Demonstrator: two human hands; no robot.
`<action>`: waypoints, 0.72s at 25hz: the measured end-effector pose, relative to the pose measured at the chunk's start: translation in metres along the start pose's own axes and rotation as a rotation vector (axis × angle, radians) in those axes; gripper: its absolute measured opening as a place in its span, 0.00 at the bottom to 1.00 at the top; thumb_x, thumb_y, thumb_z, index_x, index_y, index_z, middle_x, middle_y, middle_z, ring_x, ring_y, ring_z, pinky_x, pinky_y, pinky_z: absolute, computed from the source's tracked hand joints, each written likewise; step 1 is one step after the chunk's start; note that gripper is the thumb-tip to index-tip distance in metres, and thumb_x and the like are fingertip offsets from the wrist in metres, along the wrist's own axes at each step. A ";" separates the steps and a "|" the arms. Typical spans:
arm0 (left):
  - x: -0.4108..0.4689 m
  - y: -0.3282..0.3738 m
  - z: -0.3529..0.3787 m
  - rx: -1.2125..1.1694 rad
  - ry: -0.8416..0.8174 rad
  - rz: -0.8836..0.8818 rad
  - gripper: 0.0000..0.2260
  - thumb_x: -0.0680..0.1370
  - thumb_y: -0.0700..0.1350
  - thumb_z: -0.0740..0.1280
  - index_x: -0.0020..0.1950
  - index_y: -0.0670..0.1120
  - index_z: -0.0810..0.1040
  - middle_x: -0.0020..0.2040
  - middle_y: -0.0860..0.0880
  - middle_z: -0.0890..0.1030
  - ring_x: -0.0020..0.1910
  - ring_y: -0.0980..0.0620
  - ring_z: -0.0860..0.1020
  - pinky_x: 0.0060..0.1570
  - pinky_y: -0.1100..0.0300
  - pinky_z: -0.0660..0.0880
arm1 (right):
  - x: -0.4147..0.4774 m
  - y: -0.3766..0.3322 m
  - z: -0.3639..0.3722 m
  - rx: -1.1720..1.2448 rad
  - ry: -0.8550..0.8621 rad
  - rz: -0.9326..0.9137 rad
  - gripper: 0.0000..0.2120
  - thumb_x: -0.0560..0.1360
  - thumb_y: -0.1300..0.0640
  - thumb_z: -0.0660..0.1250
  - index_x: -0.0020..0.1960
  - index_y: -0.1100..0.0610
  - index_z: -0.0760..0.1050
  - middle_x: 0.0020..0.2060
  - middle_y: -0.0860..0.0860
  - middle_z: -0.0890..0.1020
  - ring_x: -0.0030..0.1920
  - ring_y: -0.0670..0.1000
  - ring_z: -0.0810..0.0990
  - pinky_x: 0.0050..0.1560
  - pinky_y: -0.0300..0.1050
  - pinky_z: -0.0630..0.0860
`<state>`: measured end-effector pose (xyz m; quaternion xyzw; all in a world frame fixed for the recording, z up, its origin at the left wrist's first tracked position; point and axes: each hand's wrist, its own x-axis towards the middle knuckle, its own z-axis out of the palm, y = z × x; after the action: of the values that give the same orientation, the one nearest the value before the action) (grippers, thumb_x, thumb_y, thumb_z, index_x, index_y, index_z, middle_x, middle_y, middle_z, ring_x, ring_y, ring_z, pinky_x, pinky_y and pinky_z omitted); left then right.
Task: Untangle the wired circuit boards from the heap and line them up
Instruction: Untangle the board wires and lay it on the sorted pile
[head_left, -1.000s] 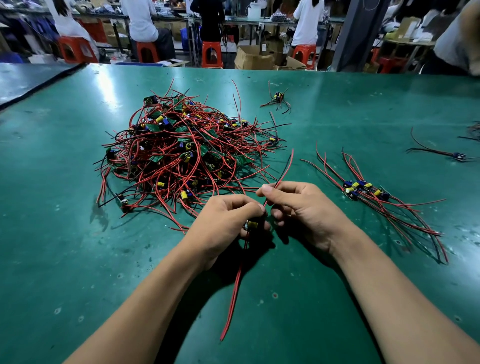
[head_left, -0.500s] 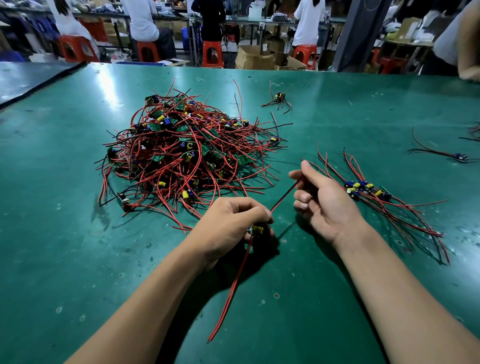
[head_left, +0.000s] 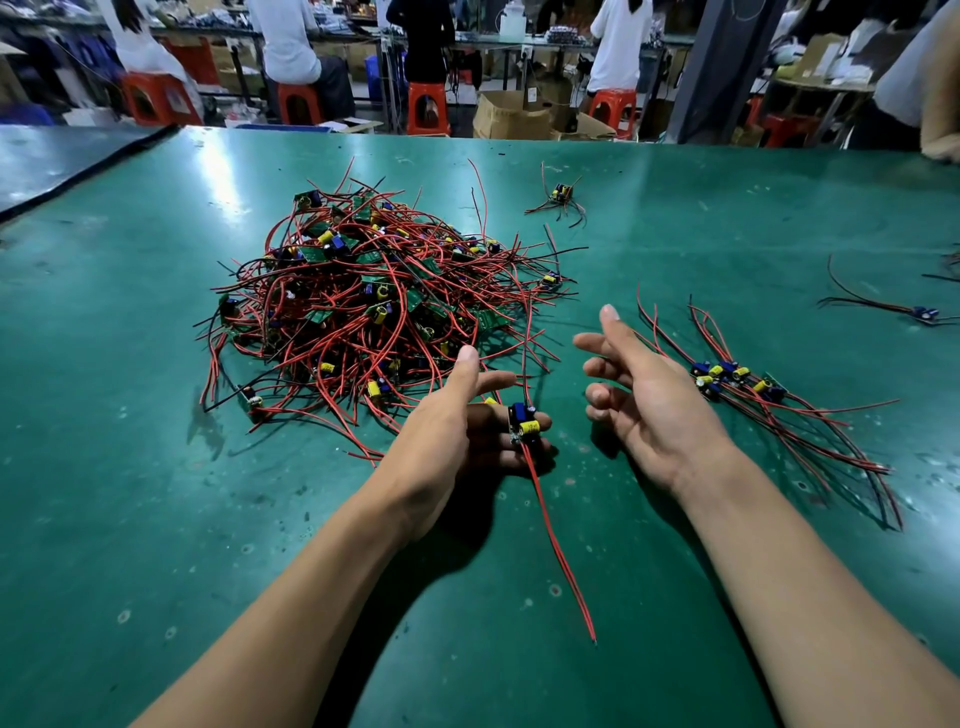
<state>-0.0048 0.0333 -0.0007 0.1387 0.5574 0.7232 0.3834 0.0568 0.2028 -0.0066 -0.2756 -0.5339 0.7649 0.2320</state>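
Both hands have opened: left hand (head_left: 457, 434), centre frame, carries the freed circuit board (head_left: 523, 423) on straight fingers (head_left: 493, 380), red lead (head_left: 556, 540) trailing downward; right hand (head_left: 644, 402) beside it is relaxed, empty; board looks light, stiff, leads floppy; pinch board edges.

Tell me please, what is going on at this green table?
A person sorts wired circuit boards from the tangled heap ahead. The left hand carries one board on its straight fingers, its red wires trailing toward the person. The right hand is open beside it, holding nothing. A lined-up row lies on the right.
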 end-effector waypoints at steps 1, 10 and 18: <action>-0.001 0.000 0.000 -0.008 0.001 0.000 0.27 0.81 0.62 0.50 0.63 0.42 0.74 0.51 0.32 0.82 0.47 0.36 0.82 0.41 0.51 0.82 | -0.001 0.000 0.001 -0.021 -0.007 -0.014 0.23 0.67 0.37 0.73 0.48 0.56 0.84 0.33 0.47 0.76 0.26 0.45 0.70 0.25 0.37 0.68; 0.003 -0.004 -0.001 -0.058 -0.014 0.053 0.30 0.78 0.67 0.50 0.74 0.52 0.67 0.59 0.35 0.79 0.56 0.37 0.81 0.48 0.49 0.81 | -0.023 0.010 0.017 -0.729 -0.193 -0.421 0.21 0.66 0.40 0.78 0.45 0.51 0.73 0.38 0.46 0.79 0.33 0.44 0.76 0.35 0.37 0.73; 0.001 -0.013 0.004 0.287 0.088 0.372 0.11 0.82 0.49 0.62 0.63 0.51 0.76 0.49 0.49 0.84 0.36 0.51 0.81 0.36 0.55 0.77 | -0.019 0.003 0.011 -0.700 0.106 -0.727 0.07 0.73 0.57 0.74 0.46 0.52 0.76 0.42 0.49 0.82 0.42 0.51 0.81 0.45 0.44 0.77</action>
<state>0.0018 0.0378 -0.0113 0.2604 0.6355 0.7002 0.1951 0.0629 0.1821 -0.0029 -0.1714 -0.8072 0.3949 0.4038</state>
